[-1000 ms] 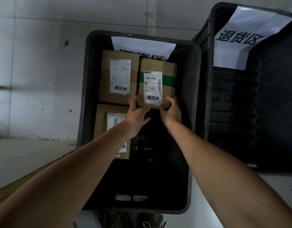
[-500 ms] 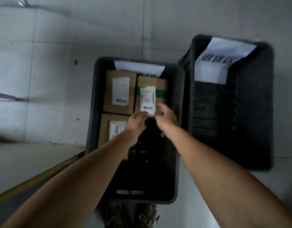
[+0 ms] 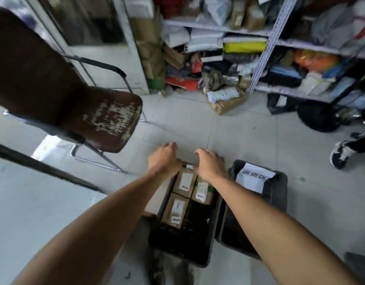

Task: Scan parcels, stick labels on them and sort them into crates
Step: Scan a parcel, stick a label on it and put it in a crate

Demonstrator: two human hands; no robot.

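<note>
A black crate (image 3: pixel 198 262) on the floor holds three cardboard parcels with white labels: one at the far left (image 3: pixel 184 183), one with green tape at the far right (image 3: pixel 202 192), one nearer on the left (image 3: pixel 175 210). My left hand (image 3: pixel 164 159) and my right hand (image 3: pixel 210 163) hover side by side above the crate's far end. Both hold nothing, and their fingers hang loosely curled. A second black crate (image 3: pixel 280 194) stands to the right with a white paper sign (image 3: pixel 253 179) on its far wall. I see no parcel in it.
A worn brown chair (image 3: pixel 103 120) stands to the left, beyond a pale table edge (image 3: pixel 33 202). Shelves (image 3: pixel 259 38) crammed with parcels and bags fill the back, with loose packages on the floor. Another person's shoe (image 3: pixel 339 154) is at the right.
Both hands have let go of the green-taped parcel, which now lies in the crate, and have risen. The camera has tilted up, so the room is in view.
</note>
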